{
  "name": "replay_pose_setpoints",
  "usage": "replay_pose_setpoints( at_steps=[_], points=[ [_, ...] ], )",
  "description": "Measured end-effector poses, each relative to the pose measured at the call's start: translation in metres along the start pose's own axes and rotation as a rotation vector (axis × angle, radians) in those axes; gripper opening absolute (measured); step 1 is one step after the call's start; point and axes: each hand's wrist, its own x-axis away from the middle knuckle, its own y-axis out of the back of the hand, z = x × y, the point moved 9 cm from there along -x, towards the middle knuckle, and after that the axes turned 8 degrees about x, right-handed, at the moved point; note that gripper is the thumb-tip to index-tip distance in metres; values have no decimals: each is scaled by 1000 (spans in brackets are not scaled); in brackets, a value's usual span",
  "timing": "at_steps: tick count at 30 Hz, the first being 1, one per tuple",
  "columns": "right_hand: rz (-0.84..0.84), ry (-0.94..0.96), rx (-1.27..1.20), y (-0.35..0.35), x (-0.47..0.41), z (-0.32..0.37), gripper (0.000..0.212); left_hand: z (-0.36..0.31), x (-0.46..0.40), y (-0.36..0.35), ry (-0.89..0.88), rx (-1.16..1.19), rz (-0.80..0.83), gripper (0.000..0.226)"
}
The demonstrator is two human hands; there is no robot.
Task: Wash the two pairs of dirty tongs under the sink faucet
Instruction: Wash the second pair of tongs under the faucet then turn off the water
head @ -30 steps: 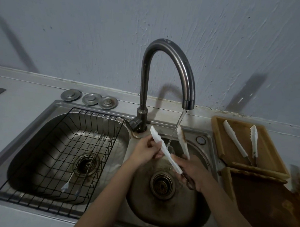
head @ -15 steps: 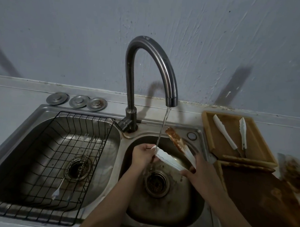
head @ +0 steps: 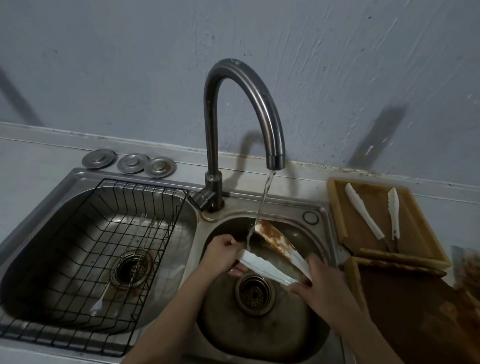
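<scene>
White tongs (head: pixel 274 254) with brown grime on one arm sit over the right sink basin (head: pixel 255 332). My right hand (head: pixel 322 285) grips their hinge end. My left hand (head: pixel 222 252) pinches the tip of the cleaner lower arm. Water runs from the curved faucet (head: pixel 243 119) onto the tip of the dirty upper arm. A second pair of white tongs (head: pixel 373 216) lies spread open on a wooden tray (head: pixel 421 242) to the right of the sink.
The left basin holds a black wire rack (head: pixel 100 253) with a thin utensil (head: pixel 101 302) under it. Three metal drain plugs (head: pixel 129 163) rest behind it. A soiled brown board (head: pixel 424 324) lies at the lower right, close to my right forearm.
The tongs have turned so the grimy inner face of one arm shows, and they have dropped lower with that arm's tip under the stream. Both hands kept their hold.
</scene>
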Motion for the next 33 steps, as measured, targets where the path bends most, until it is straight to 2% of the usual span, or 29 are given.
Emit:
replay_pose_setpoints(
  at_steps=[3, 8, 13, 15, 17, 20, 22, 23, 26, 28, 29, 31, 33],
  points=[
    [7, -8, -46, 2, 1, -3, 36, -2, 2, -3, -21, -43, 35, 26],
    [9, -60, -108, 1, 2, -10, 37, -1, 0, -8, -44, -17, 5, 29],
    [-28, -72, -114, 2, -1, -10, 37, -13, 1, -5, -185, -16, -141, 14],
    [-46, -68, -112, 4, -2, -7, 39, -15, 2, -2, -188, 7, -187, 20],
    [-46, -73, -114, 4, -3, -6, 41, -18, 1, 2, -184, -100, -226, 30],
    [-43, -81, -90, 3, -3, -4, 42, -15, -1, 0, -136, -157, -208, 23],
    [-44, -87, -69, 3, -4, -2, 41, -6, 0, -5, -65, -89, -189, 10],
    [-46, -89, -59, 3, -5, -1, 41, 1, 2, -7, -17, 7, -185, 12],
    [-57, -89, -20, 0, -6, 4, 40, 20, 9, -27, 157, 510, -136, 24],
    [-53, -98, 18, -4, -6, 7, 42, 21, 11, -38, 205, 755, -119, 28],
    [-45, -102, 35, -7, -6, 8, 42, 21, 11, -40, 208, 805, -141, 27],
    [-28, -95, 58, -12, -5, 12, 44, 22, 11, -34, 179, 746, -210, 23],
    [-11, -94, 35, -16, -4, 15, 45, 21, 7, -22, 109, 498, -260, 14]
  ],
)
